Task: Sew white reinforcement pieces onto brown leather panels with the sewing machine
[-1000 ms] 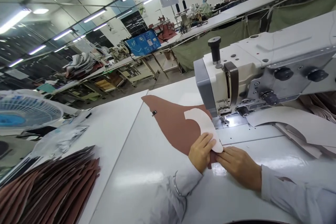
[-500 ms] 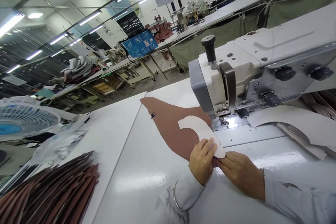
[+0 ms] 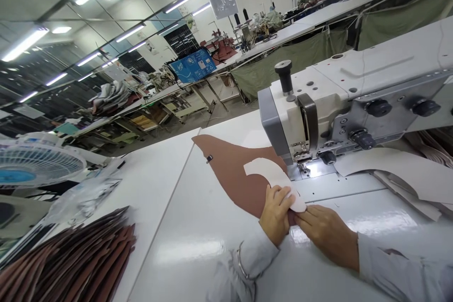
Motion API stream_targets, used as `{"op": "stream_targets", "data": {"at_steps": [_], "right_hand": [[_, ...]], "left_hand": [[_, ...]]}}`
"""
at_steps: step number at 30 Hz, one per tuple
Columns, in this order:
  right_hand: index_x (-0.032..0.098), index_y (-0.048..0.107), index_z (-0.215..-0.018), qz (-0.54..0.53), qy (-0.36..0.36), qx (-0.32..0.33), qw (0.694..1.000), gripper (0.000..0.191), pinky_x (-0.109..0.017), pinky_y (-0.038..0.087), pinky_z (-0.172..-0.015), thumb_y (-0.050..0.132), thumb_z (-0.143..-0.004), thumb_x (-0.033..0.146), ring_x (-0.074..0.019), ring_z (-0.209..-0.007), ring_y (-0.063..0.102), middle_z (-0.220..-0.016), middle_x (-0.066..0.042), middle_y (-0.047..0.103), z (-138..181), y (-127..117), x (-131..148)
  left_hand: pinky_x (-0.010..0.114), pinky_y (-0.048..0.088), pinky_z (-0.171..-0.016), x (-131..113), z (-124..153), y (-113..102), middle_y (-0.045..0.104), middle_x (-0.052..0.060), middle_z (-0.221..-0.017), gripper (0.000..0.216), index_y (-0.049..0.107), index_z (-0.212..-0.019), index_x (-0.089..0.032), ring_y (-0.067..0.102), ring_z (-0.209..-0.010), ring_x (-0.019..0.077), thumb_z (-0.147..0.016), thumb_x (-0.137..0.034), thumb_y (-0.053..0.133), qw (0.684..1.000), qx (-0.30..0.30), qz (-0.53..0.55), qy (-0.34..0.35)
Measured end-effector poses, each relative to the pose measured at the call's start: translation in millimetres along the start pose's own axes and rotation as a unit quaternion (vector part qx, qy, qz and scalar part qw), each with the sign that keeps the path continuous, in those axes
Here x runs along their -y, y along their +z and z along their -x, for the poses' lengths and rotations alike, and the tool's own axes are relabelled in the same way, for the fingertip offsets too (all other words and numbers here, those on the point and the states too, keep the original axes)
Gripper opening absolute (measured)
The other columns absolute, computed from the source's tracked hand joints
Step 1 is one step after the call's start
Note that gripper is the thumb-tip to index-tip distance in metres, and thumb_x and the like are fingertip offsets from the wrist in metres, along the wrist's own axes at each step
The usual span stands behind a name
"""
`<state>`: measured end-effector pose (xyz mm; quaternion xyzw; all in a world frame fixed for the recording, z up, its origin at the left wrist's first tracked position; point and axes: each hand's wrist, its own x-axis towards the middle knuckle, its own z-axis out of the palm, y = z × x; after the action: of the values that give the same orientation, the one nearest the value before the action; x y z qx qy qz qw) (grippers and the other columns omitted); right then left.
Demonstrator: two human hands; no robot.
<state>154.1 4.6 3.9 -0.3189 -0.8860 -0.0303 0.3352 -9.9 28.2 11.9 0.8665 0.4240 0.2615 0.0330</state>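
Observation:
A brown leather-like panel (image 3: 230, 170) lies flat on the white table, its upper right edge close to the sewing machine's (image 3: 300, 118) needle area. On top of it rests a white curved piece (image 3: 264, 167), lined up along the panel's right side. My left hand (image 3: 276, 212) grips both layers near the lower end, fingers bent over the white piece; its thumb is hidden. At the lower tip, my right hand (image 3: 329, 233) pinches the edge of the brown panel with its fingertips, right beside the left hand. A small dark clip-like tab (image 3: 209, 158) sits at the panel's left edge.
A stack of brown panels (image 3: 88, 255) lies at the lower left, near a fan (image 3: 38, 163) and clear plastic bags (image 3: 85, 193). More white pieces (image 3: 392, 170) lie under the machine arm at the right. Other workbenches (image 3: 325, 12) stand behind.
The camera view has shifted slightly, so the scene sits a little further right and lower. Both hands keep nearly the same hold on the layered pieces.

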Motion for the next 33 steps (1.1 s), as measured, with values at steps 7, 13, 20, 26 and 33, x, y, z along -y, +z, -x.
{"op": "stream_targets", "data": {"at_steps": [7,13,20,26,33], "right_hand": [[0.014,0.059,-0.077,0.021,0.022,0.020,0.999,0.024,-0.028,0.034,-0.058,0.038,-0.088,0.006,-0.0140,-0.062,0.047,-0.069,-0.004,0.054,0,-8,-27],[0.013,0.060,-0.086,0.023,0.047,0.032,0.998,0.023,-0.028,0.036,-0.062,0.038,-0.090,0.008,-0.0140,-0.066,0.049,-0.072,-0.004,0.056,-6,-8,-39],[0.013,0.060,-0.083,0.035,0.052,0.024,0.998,0.025,-0.027,0.035,-0.059,0.036,-0.090,0.008,-0.0135,-0.064,0.048,-0.073,-0.004,0.056,-9,-7,-43],[0.013,0.058,-0.083,0.044,0.039,0.011,0.998,0.025,-0.027,0.034,-0.059,0.036,-0.089,0.007,-0.0131,-0.062,0.047,-0.071,-0.004,0.055,-7,-4,-43],[0.014,0.057,-0.080,0.036,0.055,0.005,0.998,0.028,-0.027,0.032,-0.055,0.033,-0.088,0.004,-0.0132,-0.060,0.046,-0.069,-0.003,0.054,-10,-4,-43]], "left_hand": [[0.059,0.031,-0.097,9,-31,20,0.059,0.009,-0.107,0.030,0.060,-0.096,-0.017,0.043,-0.102,0.0248,-0.075,-0.005,0.043,0.999,0.015,0.035,0.023],[0.056,0.033,-0.096,20,-50,25,0.060,0.009,-0.105,0.025,0.061,-0.092,-0.017,0.044,-0.100,0.0246,-0.078,-0.006,0.044,0.998,0.014,0.048,0.044],[0.051,0.034,-0.095,28,-58,33,0.061,0.010,-0.107,0.022,0.061,-0.091,-0.018,0.049,-0.097,0.0232,-0.081,-0.011,0.043,0.996,0.009,0.057,0.062],[0.050,0.034,-0.095,28,-58,33,0.061,0.010,-0.107,0.020,0.060,-0.092,-0.018,0.051,-0.099,0.0227,-0.082,-0.012,0.044,0.996,0.018,0.054,0.066],[0.050,0.037,-0.094,30,-61,28,0.060,0.009,-0.108,0.020,0.060,-0.093,-0.018,0.051,-0.094,0.0226,-0.082,-0.012,0.044,0.996,0.028,0.044,0.068]]}}
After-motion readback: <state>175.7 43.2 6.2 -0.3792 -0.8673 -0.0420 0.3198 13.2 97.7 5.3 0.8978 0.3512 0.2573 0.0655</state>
